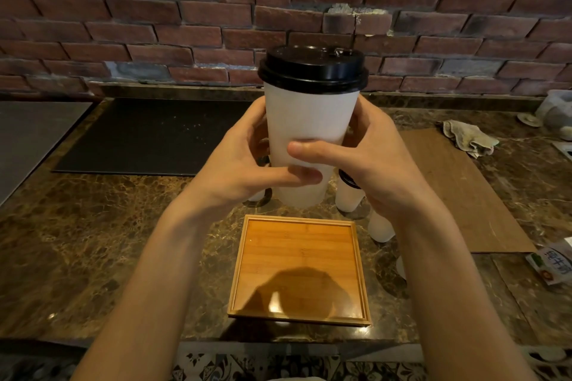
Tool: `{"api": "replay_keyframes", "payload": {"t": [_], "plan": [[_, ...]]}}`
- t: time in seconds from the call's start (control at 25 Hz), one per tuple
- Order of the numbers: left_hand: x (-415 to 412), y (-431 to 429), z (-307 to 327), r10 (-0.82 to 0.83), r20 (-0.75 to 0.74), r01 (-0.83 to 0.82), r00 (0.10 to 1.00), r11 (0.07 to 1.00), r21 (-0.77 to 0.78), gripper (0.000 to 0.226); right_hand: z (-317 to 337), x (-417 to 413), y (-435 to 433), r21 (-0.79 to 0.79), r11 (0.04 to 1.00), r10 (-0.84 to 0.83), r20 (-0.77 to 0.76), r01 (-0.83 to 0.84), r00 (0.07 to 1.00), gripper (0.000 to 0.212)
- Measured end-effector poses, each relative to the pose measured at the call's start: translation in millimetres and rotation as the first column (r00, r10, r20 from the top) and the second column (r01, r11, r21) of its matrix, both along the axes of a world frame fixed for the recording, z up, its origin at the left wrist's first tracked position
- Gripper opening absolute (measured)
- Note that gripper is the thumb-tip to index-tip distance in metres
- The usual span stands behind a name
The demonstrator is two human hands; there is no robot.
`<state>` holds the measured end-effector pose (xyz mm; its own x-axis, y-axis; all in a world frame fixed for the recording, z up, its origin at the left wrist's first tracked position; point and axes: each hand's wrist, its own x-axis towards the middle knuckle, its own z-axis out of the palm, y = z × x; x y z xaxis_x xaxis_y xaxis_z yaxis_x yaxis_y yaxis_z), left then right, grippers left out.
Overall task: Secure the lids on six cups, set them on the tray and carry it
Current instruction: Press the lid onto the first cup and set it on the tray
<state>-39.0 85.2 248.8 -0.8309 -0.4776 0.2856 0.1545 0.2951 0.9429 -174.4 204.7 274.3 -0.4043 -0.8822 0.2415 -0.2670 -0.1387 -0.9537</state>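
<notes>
Head view: left hand (238,161) and right hand (371,158) grip lidded cup (309,114) above tray (297,269).

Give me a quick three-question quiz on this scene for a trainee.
1. True or false: the tray already has a cup standing on it.
2. The lid on the held cup is: A white, B black, C red.
3. Fill in: the cup is held by ____ hands.

Key: 1 false, the tray is bare. 2 B. 3 both, the left hand and the right hand.
</notes>
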Motion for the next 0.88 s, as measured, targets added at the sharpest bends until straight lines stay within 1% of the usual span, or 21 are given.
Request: {"api": "replay_keyframes", "payload": {"t": [0.2,0.4,0.6,0.88], "plan": [[-1,0,-4,0.044,-0.037,-0.045,0.998,0.999,-0.030,0.089,-1,1,0,0.022,1.000,0.002,-0.023,-0.002,1.000,0.067],[-7,0,-9,0.072,-0.073,-0.072,0.995,0.997,0.000,0.083,1,4,-6,0.036,0.996,-0.073,-0.079,0.076,0.994,0.079],[-9,-1,-12,0.101,-0.079,-0.100,0.992,0.995,0.019,0.079,-5,8,-10,0.042,0.984,-0.165,-0.153,0.173,0.974,0.081],[-8,-4,-11,0.077,-0.070,-0.077,0.995,0.997,-0.004,0.082,-4,3,-10,0.028,0.988,-0.145,-0.183,0.152,0.972,0.078]]}}
